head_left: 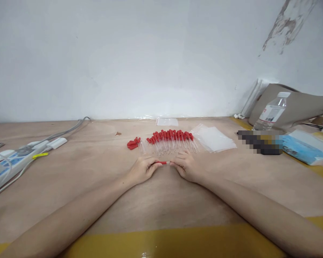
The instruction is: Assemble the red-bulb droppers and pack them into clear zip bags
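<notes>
My left hand pinches a red rubber dropper bulb by its end, just above the table. From the other side my right hand is closed on a thin clear dropper tube, most of it hidden by the fingers. Bulb and tube meet end to end between the hands. Beyond them lies a fanned row of droppers with red bulbs and clear stems. Several loose red bulbs are heaped at the row's left, beside bare clear tubes.
Clear plastic bags lie right of the droppers, another bag near the wall. At left is a power strip with cables. A water bottle and a blue packet stand and lie at right. Yellow tape borders the near edge.
</notes>
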Action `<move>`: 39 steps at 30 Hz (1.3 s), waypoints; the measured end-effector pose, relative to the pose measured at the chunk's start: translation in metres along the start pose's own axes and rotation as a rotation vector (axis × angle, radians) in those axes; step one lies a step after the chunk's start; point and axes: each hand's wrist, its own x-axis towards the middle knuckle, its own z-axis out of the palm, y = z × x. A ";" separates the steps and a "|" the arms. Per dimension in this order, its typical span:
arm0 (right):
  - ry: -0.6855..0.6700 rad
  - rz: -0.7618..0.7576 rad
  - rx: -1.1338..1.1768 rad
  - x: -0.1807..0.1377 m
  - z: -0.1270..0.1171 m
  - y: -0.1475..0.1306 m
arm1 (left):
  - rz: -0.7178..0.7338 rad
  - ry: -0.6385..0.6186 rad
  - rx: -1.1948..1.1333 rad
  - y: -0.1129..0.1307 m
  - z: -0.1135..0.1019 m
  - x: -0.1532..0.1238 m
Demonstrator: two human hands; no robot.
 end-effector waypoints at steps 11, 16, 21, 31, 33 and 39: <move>0.195 -0.337 -0.321 0.000 -0.008 0.000 | -0.325 -0.193 -0.431 0.001 -0.004 -0.001; 0.239 -0.464 -0.398 0.001 -0.014 0.002 | -0.394 -0.201 -0.582 0.002 -0.006 0.002; 0.218 -0.491 -0.406 0.001 -0.018 0.002 | -0.406 -0.199 -0.609 0.000 -0.005 0.002; 0.100 -0.063 -0.121 0.000 -0.009 -0.011 | -0.111 -0.031 -0.242 0.006 0.002 -0.004; 0.025 0.010 -0.058 0.000 -0.009 -0.013 | -0.058 -0.018 -0.207 0.007 0.001 -0.004; -0.145 0.104 0.022 0.006 -0.017 -0.012 | -0.012 -0.016 -0.213 0.005 -0.001 -0.001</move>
